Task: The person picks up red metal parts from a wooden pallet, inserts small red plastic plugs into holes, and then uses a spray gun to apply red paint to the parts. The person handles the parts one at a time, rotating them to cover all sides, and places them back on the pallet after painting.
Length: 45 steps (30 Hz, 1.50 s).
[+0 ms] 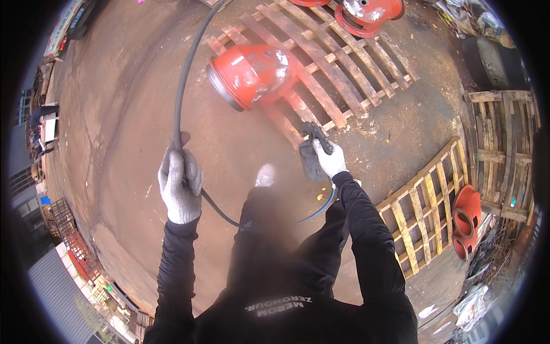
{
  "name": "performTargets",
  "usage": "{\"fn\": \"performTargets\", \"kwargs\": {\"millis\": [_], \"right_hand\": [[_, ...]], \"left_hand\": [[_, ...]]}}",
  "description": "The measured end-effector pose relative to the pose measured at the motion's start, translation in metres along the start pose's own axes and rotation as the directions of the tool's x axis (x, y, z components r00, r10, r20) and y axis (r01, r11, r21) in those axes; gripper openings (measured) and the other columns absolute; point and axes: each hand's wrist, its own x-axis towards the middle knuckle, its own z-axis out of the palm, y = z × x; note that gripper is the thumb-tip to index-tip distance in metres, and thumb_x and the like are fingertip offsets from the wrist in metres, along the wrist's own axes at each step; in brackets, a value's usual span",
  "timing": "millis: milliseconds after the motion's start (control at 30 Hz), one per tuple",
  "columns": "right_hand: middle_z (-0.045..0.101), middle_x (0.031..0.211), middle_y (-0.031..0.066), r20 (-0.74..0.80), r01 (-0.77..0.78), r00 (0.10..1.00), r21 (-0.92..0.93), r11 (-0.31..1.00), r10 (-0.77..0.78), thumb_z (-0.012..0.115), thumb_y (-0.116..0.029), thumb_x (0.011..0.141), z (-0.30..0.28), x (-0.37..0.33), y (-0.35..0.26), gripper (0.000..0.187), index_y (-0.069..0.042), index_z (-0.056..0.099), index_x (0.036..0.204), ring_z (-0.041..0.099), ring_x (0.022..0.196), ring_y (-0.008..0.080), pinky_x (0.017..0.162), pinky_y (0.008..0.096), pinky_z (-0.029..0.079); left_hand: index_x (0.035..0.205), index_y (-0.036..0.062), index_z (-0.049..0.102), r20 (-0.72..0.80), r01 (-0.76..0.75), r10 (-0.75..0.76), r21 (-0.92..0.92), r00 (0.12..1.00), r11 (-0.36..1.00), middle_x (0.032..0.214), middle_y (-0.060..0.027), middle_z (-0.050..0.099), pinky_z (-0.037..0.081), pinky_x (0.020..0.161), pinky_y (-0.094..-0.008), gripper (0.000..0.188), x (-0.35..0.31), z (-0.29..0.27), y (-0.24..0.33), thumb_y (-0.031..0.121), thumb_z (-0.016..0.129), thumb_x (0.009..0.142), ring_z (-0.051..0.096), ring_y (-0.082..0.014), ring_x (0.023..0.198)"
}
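The gun (311, 159), dark and with a cup under it, was just beside the near edge of the pallet (338, 117). The right hand (331, 160), in a white glove, had its fingers closed around the grip of the gun; whether one finger pressed a trigger, I could not tell. The casting (258, 71), red with pale patches, lay tilted on the left part of the pallet, and a reddish mist (274, 109) hung at its near side. To the left of the pallet and nearer to the person, the left hand (180, 178), gloved also, had its fingers clamped on the black hose (182, 92), which curved up and also down toward the legs. A blue hose (321, 212) bent below the right hand, on the near side of the pallet. At the far end of the pallet stood another red casting (372, 14). To its right and nearer, a second pallet (431, 200) was lying beside red pipes (468, 209).
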Motion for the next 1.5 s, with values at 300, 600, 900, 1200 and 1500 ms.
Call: {"fn": "performTargets", "kwargs": {"millis": [300, 600, 900, 1200, 1500], "right_hand": [[0.075, 0.106, 0.0249, -0.229, 0.260, 0.928, -0.165, 0.951, -0.293, 0.075, -0.040, 0.094, -0.013, 0.114, 0.112, 0.049, -0.003, 0.070, 0.127, 0.074, 0.095, 0.0427, 0.086, 0.0450, 0.059], [0.068, 0.133, 0.0267, -0.028, 0.170, 0.984, -0.155, 0.973, -0.176, 0.072, -0.052, 0.094, -0.006, 0.160, 0.166, 0.071, 0.003, 0.064, 0.139, 0.065, 0.127, 0.0389, 0.108, 0.0416, 0.050], [0.058, 0.148, 0.0284, 0.179, 0.142, 0.977, -0.132, 0.981, -0.117, 0.073, -0.052, 0.095, -0.014, 0.157, 0.161, 0.079, 0.005, 0.055, 0.147, 0.054, 0.141, 0.0373, 0.117, 0.0403, 0.042], [0.076, 0.095, 0.0214, 0.158, 0.567, 0.824, -0.236, 0.789, -0.544, 0.079, -0.035, 0.092, 0.012, 0.133, 0.131, 0.045, -0.007, 0.068, 0.125, 0.075, 0.086, 0.0402, 0.078, 0.0438, 0.059], [0.075, 0.103, 0.0142, 0.062, 0.566, 0.823, 0.003, 0.825, -0.565, 0.073, -0.020, 0.096, 0.021, 0.093, 0.094, 0.027, -0.009, 0.072, 0.120, 0.073, 0.092, 0.0324, 0.084, 0.0406, 0.057]], "left_hand": [[0.134, -0.0052, 0.056, -0.298, -0.169, 0.182, 0.070, 0.937, 0.983, 0.064, 0.0026, 0.041, 0.027, 0.044, -0.0236, 0.050, -0.118, 0.076, -0.143, 0.037, 0.062, 0.107, 0.034, -0.0061, 0.046], [0.133, -0.0038, 0.051, -0.328, -0.278, 0.270, 0.023, 0.905, 0.960, 0.063, 0.0018, 0.041, 0.029, 0.040, -0.0233, 0.043, -0.113, 0.061, -0.194, 0.031, 0.059, 0.109, 0.034, -0.0072, 0.044], [0.134, -0.0090, 0.053, -0.278, -0.185, 0.185, 0.027, 0.943, 0.982, 0.064, 0.0012, 0.044, 0.027, 0.042, -0.0251, 0.051, -0.122, 0.058, -0.185, 0.034, 0.062, 0.108, 0.034, -0.0066, 0.045], [0.131, -0.0096, 0.055, -0.362, -0.130, 0.172, 0.137, 0.916, 0.982, 0.064, 0.0021, 0.045, 0.028, 0.045, -0.0242, 0.057, -0.128, 0.081, -0.189, 0.041, 0.065, 0.106, 0.037, -0.0073, 0.047], [0.131, -0.0138, 0.058, -0.395, -0.088, 0.194, 0.270, 0.898, 0.959, 0.065, 0.0022, 0.048, 0.028, 0.047, -0.0231, 0.063, -0.126, 0.078, -0.180, 0.042, 0.067, 0.103, 0.040, -0.0059, 0.051]]}}
